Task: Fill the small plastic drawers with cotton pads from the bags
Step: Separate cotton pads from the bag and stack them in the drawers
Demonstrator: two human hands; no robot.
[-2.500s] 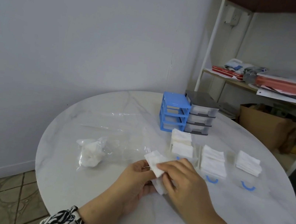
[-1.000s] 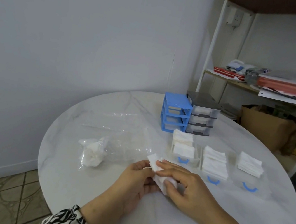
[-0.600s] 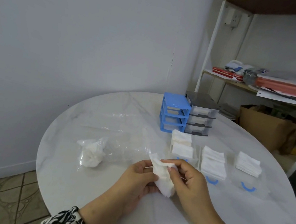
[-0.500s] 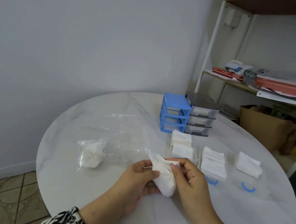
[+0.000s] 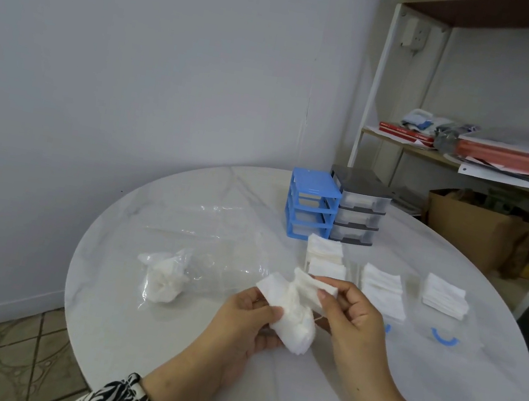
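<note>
Off to the left of the grip, a bag (image 5: 162, 276) with a clump of cotton in it lies on the surface (image 5: 435, 383), well apart from the hands. At centre, the left hand (image 5: 245, 322) pinches the near end of a soft wad of cotton pads (image 5: 295, 312), thumb on top, while the right hand (image 5: 353, 322) nips the top pad's far edge between thumb and forefinger and peels it up. Here is the risk: the wad is limp and bunched, so a pull that is too quick could drag several pads at once or spill the lot onto the surface. Beyond the grip sit three open drawers (image 5: 381, 288) stacked with pads, and farther back the blue frame (image 5: 312, 204) stands empty beside the grey unit (image 5: 357, 208). Against half a second ago, the right fingers have lifted the top layer clear, so the wad now fans open where it was closed.
</note>
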